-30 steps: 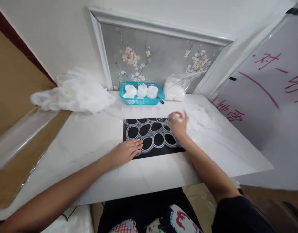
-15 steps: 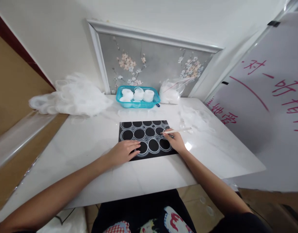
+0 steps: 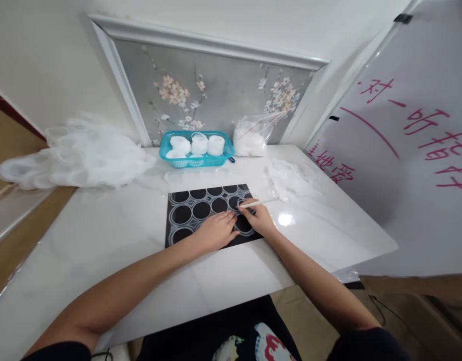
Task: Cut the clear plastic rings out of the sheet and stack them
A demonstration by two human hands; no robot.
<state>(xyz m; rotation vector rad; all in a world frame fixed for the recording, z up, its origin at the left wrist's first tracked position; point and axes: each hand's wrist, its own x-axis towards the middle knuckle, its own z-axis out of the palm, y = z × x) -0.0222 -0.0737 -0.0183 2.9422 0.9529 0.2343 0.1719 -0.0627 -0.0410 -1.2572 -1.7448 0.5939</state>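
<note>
A black rectangular board (image 3: 173,200), covered with rows of pale rings, lies on the white table. My left hand (image 3: 218,229) rests flat across the lower middle of it, fingers stretched out and covering several rings. Its fingertips come close to my right hand (image 3: 258,216), which is pinched around a slim white pen-like stick (image 3: 266,201) at the board's right side. The stick's tip points left, at a ring in the second row. Whether the tip touches the board I cannot tell.
Behind the board stands a blue plastic basket (image 3: 197,161) with white ring stacks (image 3: 216,146). A clear bag of white material (image 3: 249,140) sits beside it. Translucent rings are heaped at left (image 3: 91,155) and spread thinly at right (image 3: 291,178). A whiteboard (image 3: 385,210) borders the right side.
My left hand has slid right across the board, toward my right hand. My right hand keeps its pinch on the stick near the same ring. The whole view has shifted somewhat.
</note>
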